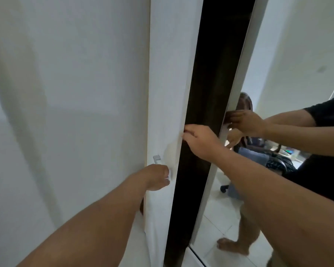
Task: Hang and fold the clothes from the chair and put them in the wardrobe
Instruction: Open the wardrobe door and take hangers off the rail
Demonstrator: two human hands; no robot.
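Hidden: the inside of the tall white wardrobe [104, 93] is a dark gap [204, 112]; you cannot make out any shelf, rail or garment in it.
Cut off: both your forearms run out of the lower frame edge.
Left hand: your left hand [155, 177] is curled round the small silver door handle [157, 158] on the narrow white door [170, 83]; the fingertips are tucked out of sight.
Right hand: your right hand [199, 140] grips that same door's dark-side edge, fingers bent over it.
Mirror: the mirrored door [278, 54] on the right repeats your hands and a black sleeve (reflection only).
Clothes: blue and patterned fabric on a chair [262, 160] shows only in the mirror, blurred, well apart from your fingers.
Writing: none can be read.
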